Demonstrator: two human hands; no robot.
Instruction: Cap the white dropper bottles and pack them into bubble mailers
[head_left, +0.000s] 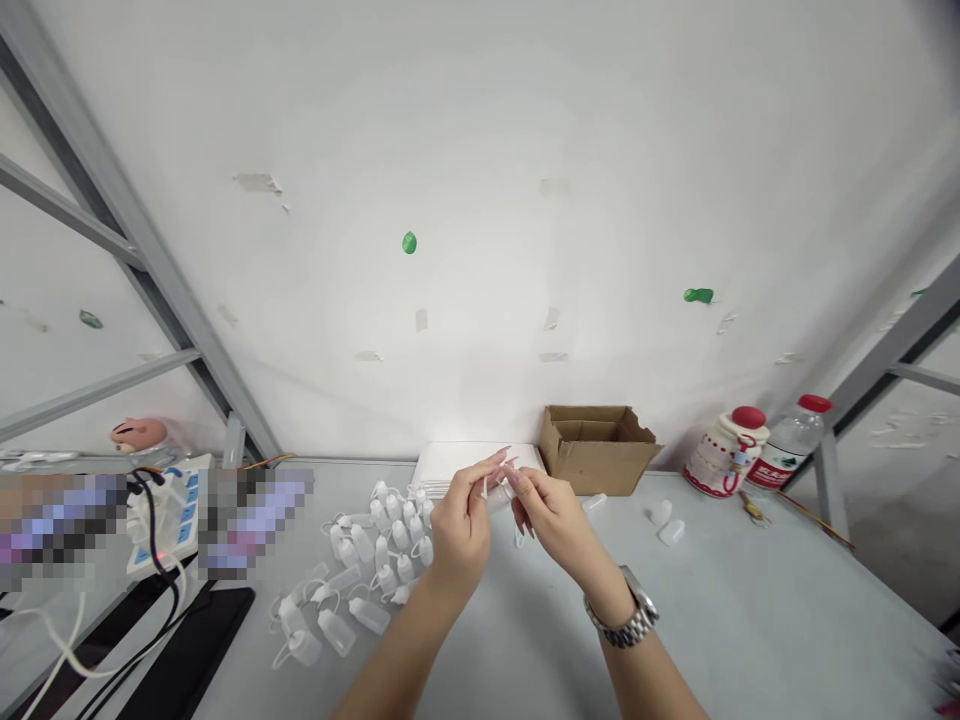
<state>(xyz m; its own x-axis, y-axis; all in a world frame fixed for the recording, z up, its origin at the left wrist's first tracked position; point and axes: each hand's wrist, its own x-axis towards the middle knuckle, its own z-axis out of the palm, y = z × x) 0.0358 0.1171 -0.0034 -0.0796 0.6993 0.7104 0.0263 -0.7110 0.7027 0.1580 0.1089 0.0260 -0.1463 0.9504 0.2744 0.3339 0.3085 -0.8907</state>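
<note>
In the head view both of my hands meet over the middle of the table, fingers pinched on a small translucent squeeze bottle (498,497). My left hand (466,515) is closed round it from the left. From the right, my right hand (551,510), with a metal watch on the wrist, pinches near its white top. Fingers partly hide the bottle, so I cannot tell how its cap sits. To the left of my left hand lie and stand several similar squeeze bottles (361,543) with strapped caps.
Behind my hands are a white stack (442,462) and an open cardboard box (600,468). Two small translucent pieces (672,532), a decorated jar (724,455), a red-capped bottle (791,445) and keys (754,510) are on the right. A power strip (187,510), cables and a black device (199,650) occupy the left.
</note>
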